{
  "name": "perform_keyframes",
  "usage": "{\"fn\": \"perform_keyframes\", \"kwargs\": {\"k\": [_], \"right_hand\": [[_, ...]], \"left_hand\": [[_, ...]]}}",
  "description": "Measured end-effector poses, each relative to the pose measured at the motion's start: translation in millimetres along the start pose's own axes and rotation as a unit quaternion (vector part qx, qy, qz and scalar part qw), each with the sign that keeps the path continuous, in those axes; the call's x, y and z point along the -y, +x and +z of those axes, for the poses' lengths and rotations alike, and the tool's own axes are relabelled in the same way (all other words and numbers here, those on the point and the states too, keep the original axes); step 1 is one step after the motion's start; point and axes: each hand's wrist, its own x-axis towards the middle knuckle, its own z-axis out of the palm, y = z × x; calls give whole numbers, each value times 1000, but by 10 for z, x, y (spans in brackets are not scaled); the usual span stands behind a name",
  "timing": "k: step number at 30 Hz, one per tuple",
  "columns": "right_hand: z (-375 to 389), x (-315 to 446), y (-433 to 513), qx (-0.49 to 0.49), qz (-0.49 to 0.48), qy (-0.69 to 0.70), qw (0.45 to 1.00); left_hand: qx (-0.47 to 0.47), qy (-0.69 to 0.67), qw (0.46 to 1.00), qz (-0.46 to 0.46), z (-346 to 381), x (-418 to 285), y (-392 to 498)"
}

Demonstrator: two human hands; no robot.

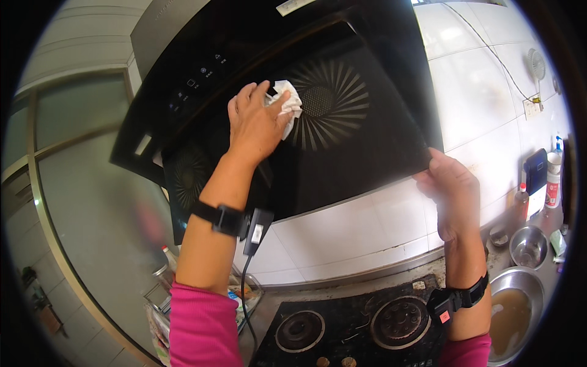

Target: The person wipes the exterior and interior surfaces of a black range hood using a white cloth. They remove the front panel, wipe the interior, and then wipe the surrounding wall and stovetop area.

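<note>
My left hand presses a crumpled white tissue or cloth against the black panel of a range hood, just left of a round vent with radiating slots. My right hand grips the lower right corner of that panel between thumb and fingers. The panel is tilted, with a second slotted vent at its left part. Touch icons mark the front glass of the hood. Both wrists wear black straps with small devices; a cable hangs from the left one.
Below is a stained black gas hob with two burners. On the right counter stand a steel basin of murky water, a smaller steel bowl and several bottles. A frosted glass door is at left; a small fan hangs on the tiled wall.
</note>
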Motion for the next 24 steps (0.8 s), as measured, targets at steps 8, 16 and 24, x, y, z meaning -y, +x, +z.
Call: {"fn": "perform_keyframes", "kwargs": {"k": [8, 16, 24], "right_hand": [[17, 20, -4, -11, 1, -26, 1000], [-13, 33, 2, 10, 5, -14, 1000], [-31, -1, 14, 7, 0, 5, 1000]], "left_hand": [[117, -171, 976, 63, -155, -114, -265], [75, -185, 969, 146, -162, 48, -264], [81, -188, 970, 132, -128, 107, -407]]}}
